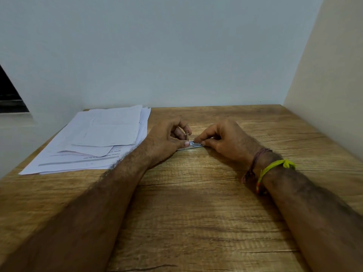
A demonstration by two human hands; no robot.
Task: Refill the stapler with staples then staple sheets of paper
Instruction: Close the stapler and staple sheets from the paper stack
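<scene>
A small silver stapler (191,144) lies flat on the wooden table (196,213), between my two hands. My left hand (167,138) pinches its left end, thumb on top, with a small metal part standing up by the fingers. My right hand (222,140) grips the right end with thumb and fingertips. Most of the stapler is hidden under my fingers; I cannot tell whether staples are in it. A loose stack of white paper sheets (98,138) lies to the left of my left hand.
A white wall stands close behind the table's far edge, and a cream wall runs along the right side. Thread bands, one yellow (275,167), circle my right wrist. The paper stack overhangs the table's left edge.
</scene>
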